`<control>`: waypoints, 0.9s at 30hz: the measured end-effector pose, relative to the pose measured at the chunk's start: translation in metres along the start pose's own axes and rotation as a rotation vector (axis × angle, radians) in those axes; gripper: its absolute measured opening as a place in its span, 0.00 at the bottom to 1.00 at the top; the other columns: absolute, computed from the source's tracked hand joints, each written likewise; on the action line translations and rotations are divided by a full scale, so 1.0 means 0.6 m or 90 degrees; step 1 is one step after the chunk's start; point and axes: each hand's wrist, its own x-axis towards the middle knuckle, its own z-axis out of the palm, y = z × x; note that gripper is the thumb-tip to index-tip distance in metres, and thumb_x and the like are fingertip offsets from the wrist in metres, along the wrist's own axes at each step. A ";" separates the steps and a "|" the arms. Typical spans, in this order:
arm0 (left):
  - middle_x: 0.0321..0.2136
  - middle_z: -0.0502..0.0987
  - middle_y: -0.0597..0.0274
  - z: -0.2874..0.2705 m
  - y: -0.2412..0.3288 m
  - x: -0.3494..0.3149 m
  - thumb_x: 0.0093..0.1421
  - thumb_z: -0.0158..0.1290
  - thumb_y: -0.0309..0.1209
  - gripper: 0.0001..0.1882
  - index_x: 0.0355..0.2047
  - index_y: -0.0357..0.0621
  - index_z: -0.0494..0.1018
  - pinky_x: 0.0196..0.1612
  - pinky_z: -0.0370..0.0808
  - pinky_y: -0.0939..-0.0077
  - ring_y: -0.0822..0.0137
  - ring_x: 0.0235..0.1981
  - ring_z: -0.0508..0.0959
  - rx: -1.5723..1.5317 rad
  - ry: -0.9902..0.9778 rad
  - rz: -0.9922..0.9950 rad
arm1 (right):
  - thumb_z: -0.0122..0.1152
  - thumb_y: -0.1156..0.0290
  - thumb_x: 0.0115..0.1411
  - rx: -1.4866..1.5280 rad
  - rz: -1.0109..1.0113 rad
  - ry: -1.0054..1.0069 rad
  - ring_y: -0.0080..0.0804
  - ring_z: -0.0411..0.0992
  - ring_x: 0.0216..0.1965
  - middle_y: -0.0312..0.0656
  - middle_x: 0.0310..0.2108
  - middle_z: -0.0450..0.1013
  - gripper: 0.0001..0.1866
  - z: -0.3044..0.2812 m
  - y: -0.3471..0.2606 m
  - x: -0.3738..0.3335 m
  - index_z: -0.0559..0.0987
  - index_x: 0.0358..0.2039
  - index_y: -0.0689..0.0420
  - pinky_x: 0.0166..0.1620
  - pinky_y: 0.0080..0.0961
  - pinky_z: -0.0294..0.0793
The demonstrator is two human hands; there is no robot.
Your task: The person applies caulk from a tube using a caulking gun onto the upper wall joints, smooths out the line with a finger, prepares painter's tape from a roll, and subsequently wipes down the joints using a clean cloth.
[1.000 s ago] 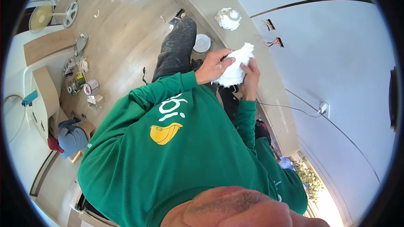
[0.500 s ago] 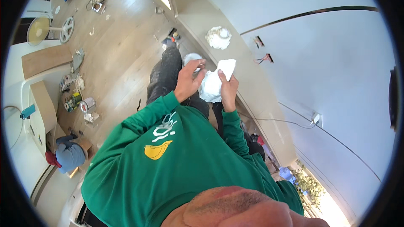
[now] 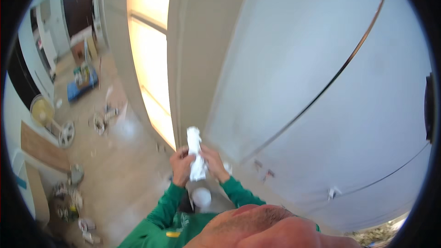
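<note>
A crumpled white cloth (image 3: 195, 149), perhaps paper, stands out lengthwise as a narrow, folded strip in front of me. My left hand (image 3: 181, 164) grips its left side with the fingers curled. From the other side, my right hand (image 3: 212, 161) closes on it, fingers bent towards the left hand. Just below the hands, near my body, is a round white tub or bucket (image 3: 202, 197), blurred. A small white thing (image 3: 228, 167) shows partly behind my right wrist.
Brightly lit shelving (image 3: 154, 64) rises ahead, beside a beige panel (image 3: 197, 73). To the right is a pale wall (image 3: 312, 59) with a dark groove and exposed wires (image 3: 264, 172). On the left floor stand a fan (image 3: 43, 110), a leaning board (image 3: 43, 147) and tools (image 3: 104, 119).
My view has swung upward towards the lit shelving. Both hands have come together around the cloth, which was spread wider in my right hand and is now a narrow strip.
</note>
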 end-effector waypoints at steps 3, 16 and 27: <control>0.38 0.80 0.59 0.054 0.106 0.056 0.52 0.54 0.19 0.17 0.44 0.28 0.77 0.39 0.76 0.76 0.71 0.36 0.79 -0.054 -0.130 -0.010 | 0.47 0.69 0.68 0.109 -0.038 0.030 0.32 0.71 0.54 0.45 0.54 0.71 0.21 0.045 -0.158 0.042 0.68 0.59 0.66 0.59 0.30 0.68; 0.37 0.78 0.53 0.355 0.802 0.191 0.47 0.62 0.19 0.18 0.41 0.36 0.75 0.41 0.77 0.69 0.55 0.38 0.80 0.419 -0.008 1.210 | 0.53 0.73 0.63 -0.173 -0.720 0.249 0.27 0.75 0.30 0.42 0.36 0.74 0.22 0.082 -0.884 0.219 0.68 0.58 0.63 0.32 0.25 0.75; 0.48 0.74 0.56 0.572 1.130 0.263 0.51 0.61 0.27 0.18 0.43 0.42 0.75 0.52 0.72 0.62 0.55 0.45 0.76 0.646 0.159 1.624 | 0.52 0.62 0.58 -0.716 -1.170 0.566 0.59 0.74 0.41 0.57 0.38 0.77 0.24 0.127 -1.491 0.386 0.74 0.52 0.61 0.46 0.45 0.73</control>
